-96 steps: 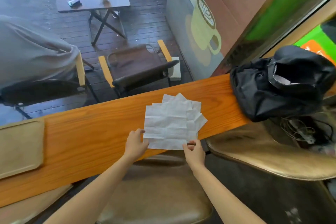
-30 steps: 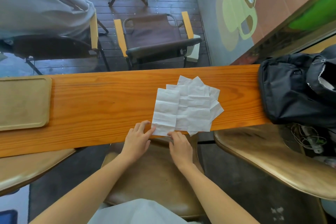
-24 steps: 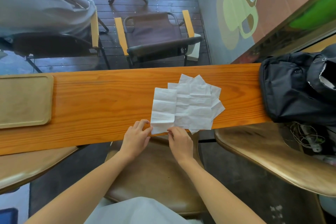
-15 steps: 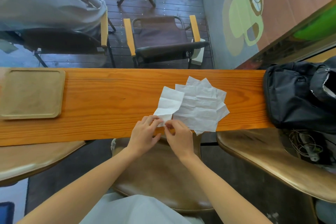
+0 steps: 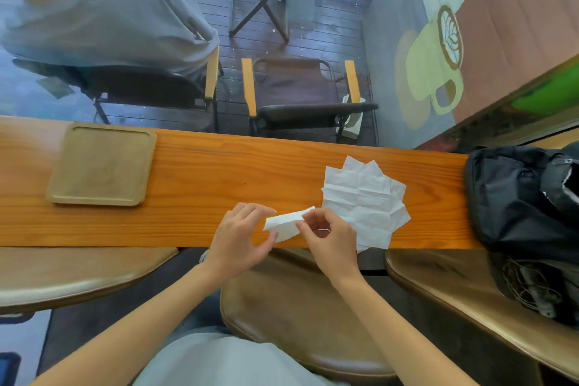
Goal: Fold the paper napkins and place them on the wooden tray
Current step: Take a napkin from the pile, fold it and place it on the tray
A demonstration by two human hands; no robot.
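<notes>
One white paper napkin [image 5: 286, 222], doubled over into a narrow strip, is held just above the near edge of the wooden counter [image 5: 219, 185]. My left hand [image 5: 239, 236] pinches its left end and my right hand [image 5: 329, 236] pinches its right end. To the right lies a fanned pile of unfolded napkins [image 5: 365, 197], flat on the counter, partly under my right hand. The wooden tray [image 5: 101, 163] sits far left on the counter with nothing on it.
A black bag [image 5: 526, 197] takes up the counter's right end. Brown stools [image 5: 300, 316] stand below the counter's near edge. Beyond the glass are a folding chair [image 5: 300, 94], a small table and a seated person in grey.
Both hands pulled one napkin off the left side of the pile, lifted it and doubled it over. The view has shifted, bringing the whole tray into sight.
</notes>
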